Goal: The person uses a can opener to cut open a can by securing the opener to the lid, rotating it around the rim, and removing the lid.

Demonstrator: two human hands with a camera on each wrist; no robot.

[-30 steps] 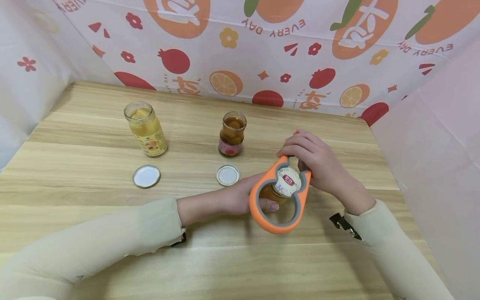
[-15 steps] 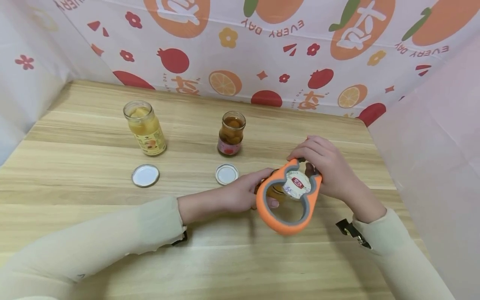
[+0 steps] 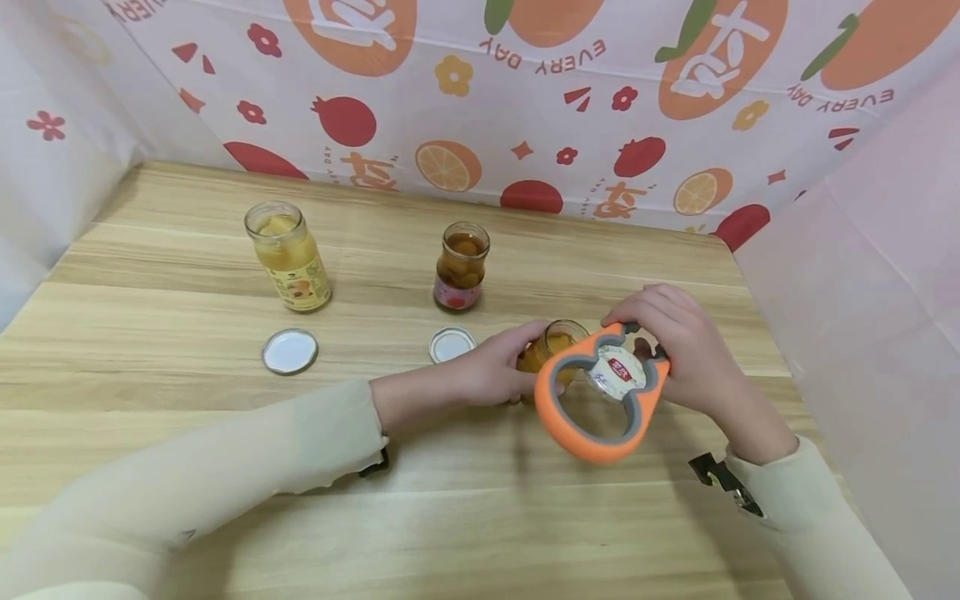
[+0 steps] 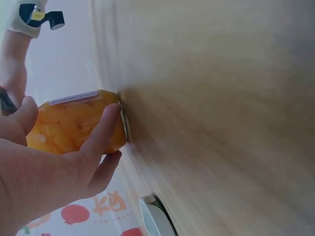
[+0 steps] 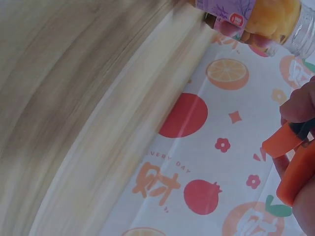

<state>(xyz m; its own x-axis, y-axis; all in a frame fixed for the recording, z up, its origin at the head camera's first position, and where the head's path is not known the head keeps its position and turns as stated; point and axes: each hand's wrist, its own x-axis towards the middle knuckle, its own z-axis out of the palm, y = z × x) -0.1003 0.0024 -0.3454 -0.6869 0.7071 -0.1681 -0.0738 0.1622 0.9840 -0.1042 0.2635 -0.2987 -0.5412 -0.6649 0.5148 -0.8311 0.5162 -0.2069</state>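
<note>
My left hand (image 3: 495,367) grips a glass jar of orange fruit pieces (image 4: 74,123), thumb and fingers round its sides. The jar's mouth shows uncovered in the head view. My right hand (image 3: 686,354) holds the handle end of an orange jar opener (image 3: 581,446) with grey inner edging. In the opener's narrower opening sits a white lid (image 3: 618,375) with a red label, apart from the jar and to its right. The opener's wide loop hides part of the jar from the head camera. In the right wrist view the jar's purple label (image 5: 224,7) shows.
Two more lidless jars stand at the back: a tall jar of yellow fruit (image 3: 292,262) at left and a smaller jar of brown fruit (image 3: 460,271) in the middle. In front of them lie a lid (image 3: 290,351) and another lid (image 3: 452,343). A printed curtain (image 3: 525,108) rises behind the wooden table.
The opener and the white lid have moved right, off the jar, whose rim has come into view. My left hand has shifted slightly up and right with the jar.
</note>
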